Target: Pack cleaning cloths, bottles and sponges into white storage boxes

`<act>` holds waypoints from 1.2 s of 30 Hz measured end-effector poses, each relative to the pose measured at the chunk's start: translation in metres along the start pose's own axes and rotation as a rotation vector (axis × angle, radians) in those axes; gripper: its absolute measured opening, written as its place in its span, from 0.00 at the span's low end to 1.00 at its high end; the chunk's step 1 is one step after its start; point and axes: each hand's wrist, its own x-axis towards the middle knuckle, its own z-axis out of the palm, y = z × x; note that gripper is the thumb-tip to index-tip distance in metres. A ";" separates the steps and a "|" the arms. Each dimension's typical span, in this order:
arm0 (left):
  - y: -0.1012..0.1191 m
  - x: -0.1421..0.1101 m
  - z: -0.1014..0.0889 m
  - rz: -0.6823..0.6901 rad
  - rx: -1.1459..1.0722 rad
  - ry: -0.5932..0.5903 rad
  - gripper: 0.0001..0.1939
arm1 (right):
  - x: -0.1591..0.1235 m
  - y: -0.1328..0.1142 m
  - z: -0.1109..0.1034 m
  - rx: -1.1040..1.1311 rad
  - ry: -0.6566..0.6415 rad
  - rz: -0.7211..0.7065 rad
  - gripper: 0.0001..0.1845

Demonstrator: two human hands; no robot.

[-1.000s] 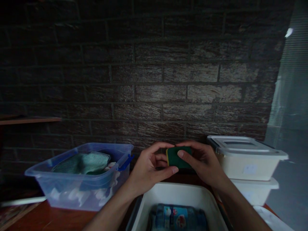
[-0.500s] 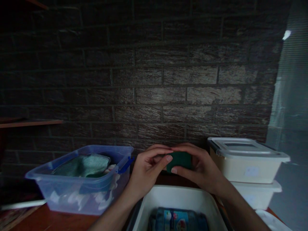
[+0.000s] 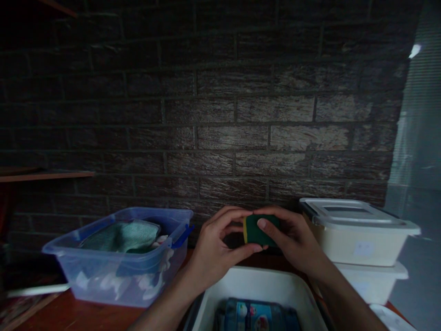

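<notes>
Left hand [image 3: 215,241] and right hand [image 3: 295,234] are pinching the green sponge [image 3: 257,233]; I'm calling it midway, not put down yet.

I get a dim feed: soft sheen on the wall [image 3: 255,138], deep shadow upper left, glare [image 3: 415,50] far right.

No lettering legible: the pictorial label [image 3: 254,316] on the blue item [image 3: 280,317] and the pale sticker [image 3: 363,248] on the upper lidded box [image 3: 382,236] are unreadable.
</notes>
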 end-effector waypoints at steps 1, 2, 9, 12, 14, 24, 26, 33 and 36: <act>-0.001 0.000 -0.001 0.004 -0.006 -0.002 0.27 | -0.001 -0.001 0.000 0.026 -0.021 0.022 0.16; -0.003 -0.001 -0.002 0.009 -0.012 -0.009 0.28 | -0.002 -0.003 0.001 0.049 -0.040 0.036 0.19; -0.004 -0.002 -0.004 0.068 0.029 -0.054 0.27 | -0.002 -0.003 0.000 0.075 -0.085 0.098 0.22; -0.002 -0.002 -0.001 0.055 0.027 -0.051 0.24 | 0.001 -0.001 0.000 0.089 -0.057 0.120 0.17; -0.001 -0.002 0.000 0.031 0.006 -0.042 0.23 | 0.002 -0.002 0.001 0.097 -0.038 0.111 0.17; -0.004 0.002 -0.004 -0.183 -0.190 -0.084 0.25 | 0.001 0.001 -0.002 0.158 -0.088 0.029 0.25; -0.003 0.002 -0.003 -0.176 -0.219 -0.103 0.22 | 0.002 0.004 -0.002 0.150 -0.066 0.027 0.20; -0.002 0.002 0.001 -0.138 -0.317 -0.094 0.12 | 0.004 0.006 0.000 0.134 0.021 0.055 0.13; -0.005 0.003 -0.001 -0.167 -0.323 -0.062 0.12 | 0.004 0.006 0.000 0.149 0.005 0.065 0.14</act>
